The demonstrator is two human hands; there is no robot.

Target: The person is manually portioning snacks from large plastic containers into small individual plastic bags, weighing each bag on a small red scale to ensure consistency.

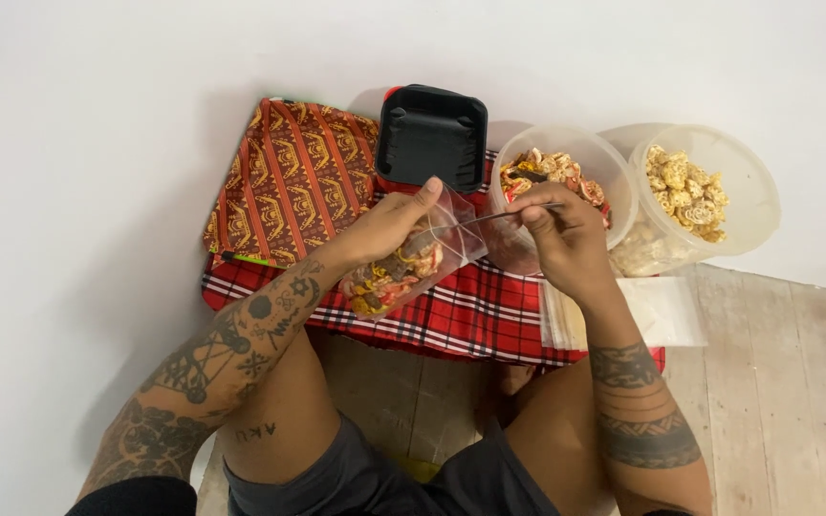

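a: what has your left hand point(389, 225) got?

b: it's closed around a clear plastic bag point(413, 258), thumb up on the bag's open top edge, fingers curled under the side. the bag is tilted, mouth toward your right hand, and partly filled with mixed red and yellow snacks point(386, 277) that sit low in it, just under your left palm.

a: and your right hand point(566, 239)?

b: pinched shut on a thin metal spoon point(499, 215), gripped at the handle end. the spoon runs from your right fingers across to the bag's mouth, between your two hands. you can't tell whether anything lies in its bowl.

a: what's around your hands?

b: just beyond your right hand stands a clear round tub point(566, 191) of the same red and yellow snacks, touching the back of your knuckles in this view. further out on that side is a second round tub point(709, 196) with pale yellow pieces. beyond your left thumb sits a black square tray point(432, 134). under both hands is a red checked cloth point(461, 315) on the low surface, with a patterned orange cloth point(289, 182) out past your left wrist. flat clear bags point(662, 311) lie just beside your right forearm.
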